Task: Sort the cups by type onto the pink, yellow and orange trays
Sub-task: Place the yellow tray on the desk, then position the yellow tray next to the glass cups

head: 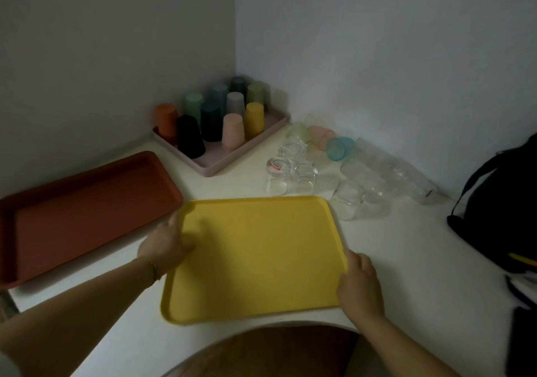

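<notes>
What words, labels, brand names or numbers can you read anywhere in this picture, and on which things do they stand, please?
Red and white sticker on a clear glass behind the yellow tray: too small and blurred to read.
Pink tray, orange tray, coloured cups, black bag: no text visible.

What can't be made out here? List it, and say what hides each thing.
All in the head view:
- Clear cups: transparent, overlapping, dim; count unreadable.
- Rear cups on the pink tray: partly hidden by front cups.
- Orange tray: left end cut by the frame edge.
- Black bag: cut by the right edge.
- Left hand: fingers blurred on the yellow tray; grip unclear.
</notes>
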